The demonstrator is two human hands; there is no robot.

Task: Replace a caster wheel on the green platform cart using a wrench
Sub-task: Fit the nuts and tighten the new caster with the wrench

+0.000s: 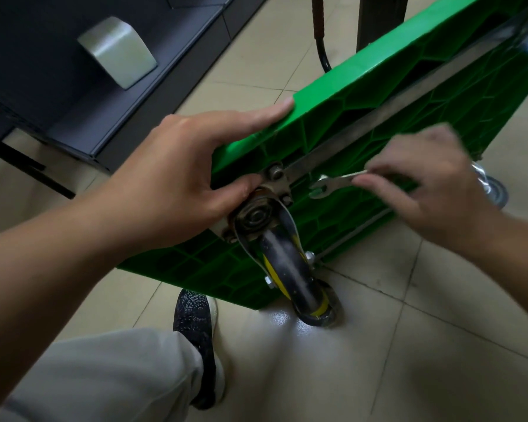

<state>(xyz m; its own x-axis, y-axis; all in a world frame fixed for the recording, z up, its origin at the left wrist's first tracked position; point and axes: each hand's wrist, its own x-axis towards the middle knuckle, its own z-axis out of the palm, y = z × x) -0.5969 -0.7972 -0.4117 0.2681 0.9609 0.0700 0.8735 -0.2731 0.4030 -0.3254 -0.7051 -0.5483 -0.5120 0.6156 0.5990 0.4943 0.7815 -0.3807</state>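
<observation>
Tiled floor (409, 345) bears the tipped, seemingly stiff green cart (363, 95); left hand (177, 175) grips its corner, right hand (433, 184) pinches the slick-looking wrench (326, 185) mid-handle.

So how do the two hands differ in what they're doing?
The left hand clamps the edge of the green platform cart, fingers straight on top, thumb by the caster wheel; the right hand pinches an open-end wrench. The left hand is sharp, the right hand blurred. Both are at the cart's underside.
</observation>
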